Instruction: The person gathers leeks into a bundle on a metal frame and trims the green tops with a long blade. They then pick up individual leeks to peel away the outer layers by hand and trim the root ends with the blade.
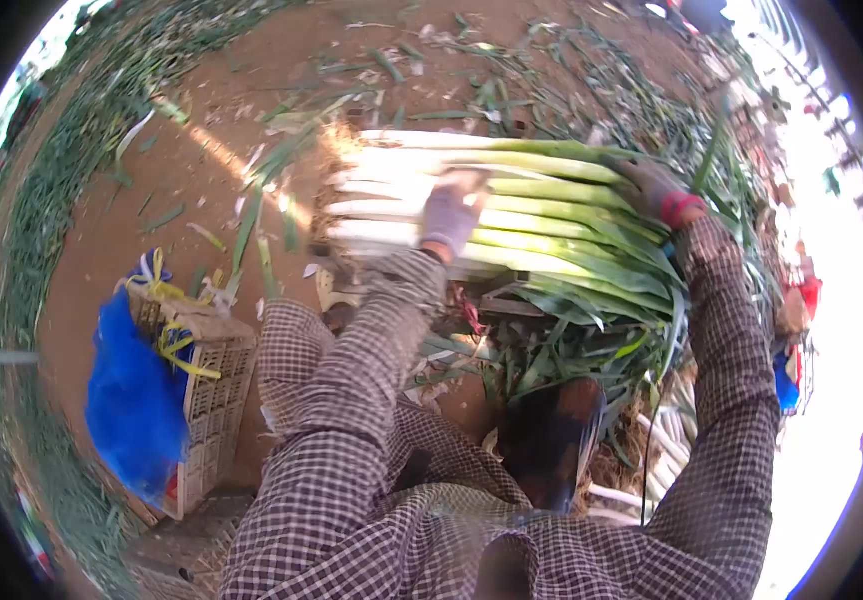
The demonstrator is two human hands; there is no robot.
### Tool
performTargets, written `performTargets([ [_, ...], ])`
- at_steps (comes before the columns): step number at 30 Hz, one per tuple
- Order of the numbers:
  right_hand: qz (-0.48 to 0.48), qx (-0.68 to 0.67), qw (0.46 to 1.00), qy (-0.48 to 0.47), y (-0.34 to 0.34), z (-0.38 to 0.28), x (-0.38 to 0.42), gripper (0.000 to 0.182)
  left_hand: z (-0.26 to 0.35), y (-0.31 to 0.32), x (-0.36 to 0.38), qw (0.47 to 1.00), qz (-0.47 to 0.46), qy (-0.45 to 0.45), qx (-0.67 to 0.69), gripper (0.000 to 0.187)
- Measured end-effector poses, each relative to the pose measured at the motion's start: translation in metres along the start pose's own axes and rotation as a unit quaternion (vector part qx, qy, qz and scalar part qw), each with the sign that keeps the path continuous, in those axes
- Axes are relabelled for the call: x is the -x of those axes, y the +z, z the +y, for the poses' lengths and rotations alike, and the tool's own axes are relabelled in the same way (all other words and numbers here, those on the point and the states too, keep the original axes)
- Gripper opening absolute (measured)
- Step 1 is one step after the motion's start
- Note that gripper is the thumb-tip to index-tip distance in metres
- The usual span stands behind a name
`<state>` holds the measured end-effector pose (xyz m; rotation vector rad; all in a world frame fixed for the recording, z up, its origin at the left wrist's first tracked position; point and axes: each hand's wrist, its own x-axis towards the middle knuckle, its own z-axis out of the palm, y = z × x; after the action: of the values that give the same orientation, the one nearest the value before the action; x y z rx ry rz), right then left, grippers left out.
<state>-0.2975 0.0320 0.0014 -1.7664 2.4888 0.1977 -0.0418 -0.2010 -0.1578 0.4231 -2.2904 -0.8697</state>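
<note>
Gloved left hand [451, 215] presses flat, fingers open, on the leek bundle [551, 225]. Gloved right hand [656, 190] grips its green tops

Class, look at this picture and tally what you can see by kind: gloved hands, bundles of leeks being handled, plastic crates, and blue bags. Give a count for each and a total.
Gloved hands: 2, the left hand and the right hand, both resting on the bundle
Bundle of leeks: 1
Plastic crate: 1
Blue bag: 1
Total: 5
</note>
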Motion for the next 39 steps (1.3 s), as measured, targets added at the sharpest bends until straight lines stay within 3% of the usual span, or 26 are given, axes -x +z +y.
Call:
performTargets([
  [1, -0.008, -0.03, 0.999, 0.009, 0.005, 0.004, 0.005, 0.056, -0.019, 0.005, -0.001, 0.999, 0.001, 0.02, 0.039, 0.033],
  [3, -0.034, -0.04, 0.997, 0.054, -0.005, -0.016, 0.011, 0.052, -0.008, -0.03, -0.016, 0.965, 0.016, -0.171, 0.197, 0.028],
  [5, -0.002, -0.018, 0.999, 0.034, 0.011, -0.001, 0.013, 0.052, -0.039, -0.035, -0.031, 0.989, 0.117, -0.09, 0.03, 0.022],
  [7, 0.002, -0.004, 1.0, 0.029, 0.016, -0.003, 0.012, 0.051, -0.034, -0.061, -0.033, 0.957, 0.113, 0.08, -0.254, 0.023],
  [9, 0.013, -0.017, 1.0, 0.006, 0.006, -0.014, 0.017, 0.047, -0.071, -0.053, -0.013, 0.968, 0.005, 0.086, -0.235, 0.024],
  [10, 0.008, -0.027, 1.0, -0.001, -0.003, -0.018, 0.017, 0.046, -0.07, -0.051, -0.012, 0.973, 0.011, 0.043, -0.228, 0.024],
  [13, 0.036, 0.005, 0.999, -0.021, 0.007, -0.018, 0.023, 0.048, -0.071, -0.05, -0.009, 0.967, 0.026, 0.058, -0.247, 0.024],
  [15, 0.008, 0.071, 0.997, 0.012, 0.015, -0.021, 0.018, 0.049, -0.078, -0.038, -0.016, 0.951, -0.03, 0.032, -0.308, 0.023],
  [17, 0.002, 0.11, 0.994, 0.019, 0.015, -0.029, 0.018, 0.049, -0.024, -0.034, -0.036, 0.955, -0.114, -0.027, -0.271, 0.025],
  [19, -0.018, 0.07, 0.996, 0.046, 0.011, -0.027, 0.016, 0.046, 0.007, 0.023, -0.045, 0.996, -0.024, 0.076, -0.024, 0.029],
  [20, -0.023, 0.041, 0.998, 0.044, 0.013, -0.022, 0.016, 0.045, 0.006, 0.063, -0.042, 0.919, -0.066, 0.245, -0.303, 0.032],
  [21, -0.032, 0.01, 0.999, 0.039, 0.014, -0.02, 0.014, 0.045, 0.068, 0.048, -0.043, 0.981, -0.072, 0.054, -0.17, 0.032],
  [22, -0.108, -0.03, 0.992, 0.05, -0.007, -0.021, 0.012, 0.045, 0.068, 0.053, -0.043, 0.982, -0.07, 0.052, -0.165, 0.031],
  [25, -0.085, 0.064, 0.994, -0.012, 0.001, 0.042, 0.008, 0.044, 0.064, 0.048, -0.038, 0.985, -0.075, 0.072, -0.138, 0.031],
  [27, -0.129, 0.078, 0.968, 0.201, -0.034, 0.04, 0.043, 0.046, 0.05, 0.059, -0.04, 0.976, -0.052, 0.111, -0.178, 0.028],
  [29, -0.125, 0.143, 0.948, 0.256, -0.03, 0.065, 0.078, 0.048, 0.021, 0.08, -0.042, 0.955, -0.015, 0.185, -0.231, 0.027],
  [32, -0.185, 0.068, 0.919, 0.342, -0.009, 0.119, 0.129, 0.05, 0.009, 0.07, -0.044, 0.944, -0.037, 0.265, -0.195, 0.032],
  [35, -0.08, 0.035, 0.889, 0.449, 0.013, 0.107, 0.166, 0.051, -0.016, 0.078, -0.057, 0.957, -0.093, 0.24, -0.132, 0.035],
  [36, -0.004, 0.046, 0.875, 0.481, 0.014, 0.101, 0.176, 0.051, -0.024, 0.079, -0.062, 0.963, -0.1, 0.226, -0.107, 0.037],
  [37, 0.095, 0.067, 0.855, 0.505, 0.014, 0.095, 0.188, 0.052, -0.103, 0.104, -0.083, 0.948, -0.156, 0.218, -0.173, 0.037],
  [39, 0.315, 0.129, 0.794, 0.503, 0.016, 0.074, 0.227, 0.047, -0.117, 0.099, -0.088, 0.948, -0.174, 0.228, -0.137, 0.043],
])
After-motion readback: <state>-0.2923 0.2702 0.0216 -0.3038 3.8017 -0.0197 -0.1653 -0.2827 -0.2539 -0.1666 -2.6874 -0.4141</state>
